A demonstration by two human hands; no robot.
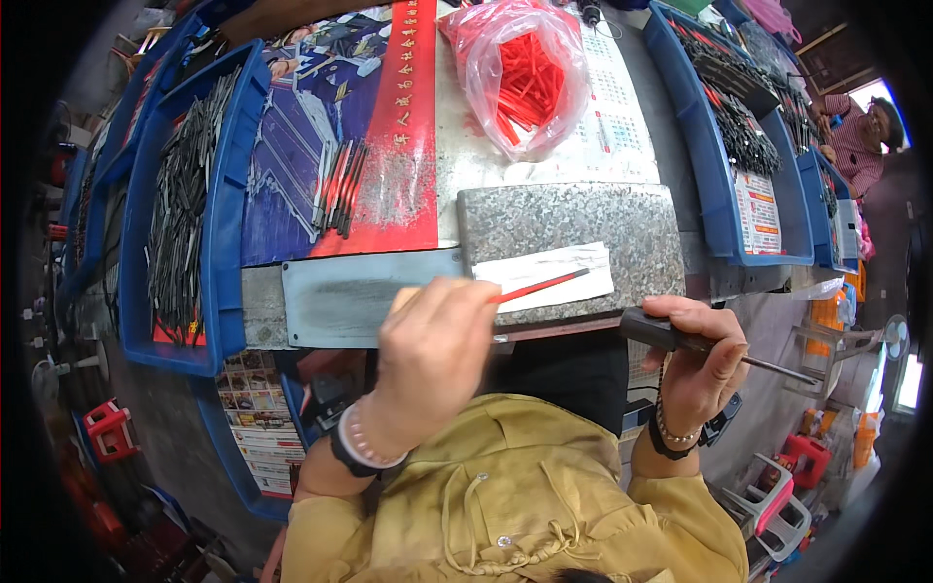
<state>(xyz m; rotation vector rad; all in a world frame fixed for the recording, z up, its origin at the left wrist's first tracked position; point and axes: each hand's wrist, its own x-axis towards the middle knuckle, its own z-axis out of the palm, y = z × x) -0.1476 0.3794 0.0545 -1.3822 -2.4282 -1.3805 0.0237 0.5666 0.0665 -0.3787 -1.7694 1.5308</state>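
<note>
The left hand [437,335], slightly blurred, has its fingers pinched together on the near end of a slim red rod [544,287], which sticks out beyond the fingertips on the hand's right. The rod looks straight and narrow, bright red along most of its visible length and black at the far tip; the end inside the grip is hidden. Its long axis runs rightward and a little away from the person, the black tip pointing away from the left hand. The right hand [698,364] is clamped around a screwdriver-like tool [653,330] with a thick dark handle and a thin metal shaft. That tool's long axis slants the other way: the handle's butt points left, toward the left hand, and the shaft leaves the right hand's right side, angling back toward the person. Just beyond the left hand, under the rod, a white sheet [595,279] lies on a speckled stone slab [573,219]; whether the rod touches the sheet, I cannot tell. Left of that hand is a grey-blue plate [330,301], and farther out a bundle of red-and-black rods [340,189]. Well beyond both hands, a clear plastic bag [573,102] holds many red pieces [530,73].
</note>
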